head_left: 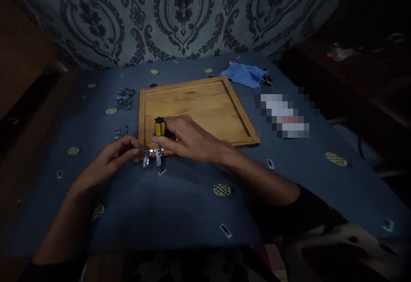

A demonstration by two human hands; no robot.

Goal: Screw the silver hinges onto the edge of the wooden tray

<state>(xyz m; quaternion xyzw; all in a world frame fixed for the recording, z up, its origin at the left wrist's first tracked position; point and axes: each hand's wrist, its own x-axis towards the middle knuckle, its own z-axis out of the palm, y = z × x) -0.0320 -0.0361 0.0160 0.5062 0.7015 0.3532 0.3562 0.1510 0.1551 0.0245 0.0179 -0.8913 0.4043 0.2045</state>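
A wooden board (189, 106) with a raised rim lies flat on the cloth. At its near left edge sits a silver metal double hook (158, 157), its prongs hanging over the edge. Upright above it stands a screwdriver (159, 128) with a yellow and black handle. My right hand (186, 138) is closed around this screwdriver, its shaft meeting the hook's plate. On the other side, my left hand (125, 151) has its fingers pinched at the left end of the hook plate by the board's corner. The fingertips partly hide that end.
Several metal hooks (125, 98) lie in a pile left of the board, with small screws (121, 131) nearer me. A blue cloth (244, 74) rests behind the board, beside a dark object (268, 79). A blurred-out item (284, 115) lies right. Patterned fabric (183, 12) rises behind.
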